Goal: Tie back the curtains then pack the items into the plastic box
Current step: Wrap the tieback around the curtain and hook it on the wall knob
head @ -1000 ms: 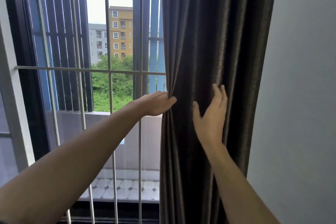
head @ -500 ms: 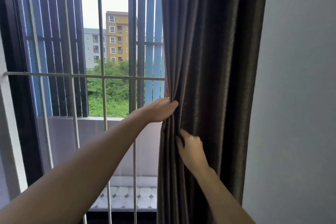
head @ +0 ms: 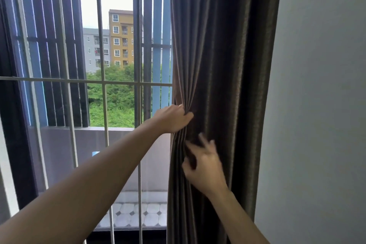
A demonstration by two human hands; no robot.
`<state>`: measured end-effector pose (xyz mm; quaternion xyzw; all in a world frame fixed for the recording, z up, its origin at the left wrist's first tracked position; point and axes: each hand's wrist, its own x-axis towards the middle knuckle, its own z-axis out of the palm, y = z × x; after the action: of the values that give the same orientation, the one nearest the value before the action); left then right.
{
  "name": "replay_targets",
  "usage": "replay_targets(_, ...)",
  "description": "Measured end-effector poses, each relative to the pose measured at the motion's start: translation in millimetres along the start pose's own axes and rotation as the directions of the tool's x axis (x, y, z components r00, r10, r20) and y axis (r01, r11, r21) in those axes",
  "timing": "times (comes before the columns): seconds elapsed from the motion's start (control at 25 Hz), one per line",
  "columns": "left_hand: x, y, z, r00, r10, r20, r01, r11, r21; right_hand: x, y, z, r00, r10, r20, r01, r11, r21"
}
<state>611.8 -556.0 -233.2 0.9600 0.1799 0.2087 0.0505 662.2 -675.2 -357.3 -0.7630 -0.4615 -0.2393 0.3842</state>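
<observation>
A dark brown curtain (head: 223, 55) hangs bunched in folds between the window and the wall. My left hand (head: 172, 119) pinches the curtain's left edge at mid height, gathering the pleats. Just below it, my right hand (head: 205, 166) lies against the folds, blurred, with fingers spread and thumb pressing into the cloth. No tie-back, plastic box or loose items are in view.
A plain grey wall (head: 316, 105) fills the right side. Left of the curtain is a window with a metal bar grille (head: 103, 82), dark vertical louvres (head: 59, 45) and a tiled balcony floor (head: 138, 216) outside.
My right hand dropped from flat on the curtain's front to lower down among the folds, fingers now spreading. My left hand kept its pinch on the curtain edge. The view tilted slightly.
</observation>
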Motion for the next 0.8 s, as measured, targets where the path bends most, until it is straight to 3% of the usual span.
replay_targets(0.08, -3.6, -2.7, -3.3, 1.0, -0.013, -0.015, 0.013, 1.0, -0.01, 9.1, 5.6, -19.9, 0.926, 0.016, -0.377, -0.025, 0.999, -0.019)
replay_targets(0.12, -5.2, -3.5, -3.3, 1.0, -0.01, -0.016, 0.01, 1.0, -0.027, 17.1, 7.2, -29.0, 0.888, 0.099, -0.449, -0.091, 0.995, 0.04)
replay_targets(0.28, -8.5, 1.8, -2.3, 1.0, -0.009, -0.011, 0.008, 0.997, -0.08, 40.3, 14.6, -43.5, 0.891, 0.31, -0.331, -0.262, 0.948, 0.183)
replay_targets(0.4, -2.5, 7.5, 2.3, 0.999, 0.018, 0.034, -0.011, 0.981, -0.194, 38.6, 7.4, -31.5, 0.986, 0.114, -0.121, -0.095, 0.984, 0.151)
replay_targets(0.48, 3.8, 10.8, 6.8, 0.997, 0.027, 0.067, -0.008, 0.963, -0.27, 35.5, 7.1, -19.0, 0.998, 0.03, -0.064, -0.019, 0.986, 0.165)
replay_targets(0.8, 7.6, 17.2, 12.4, 0.994, 0.061, 0.091, -0.02, 0.918, -0.395, 10.8, 19.1, 4.9, 0.998, 0.064, 0.025, -0.068, 0.978, 0.196)
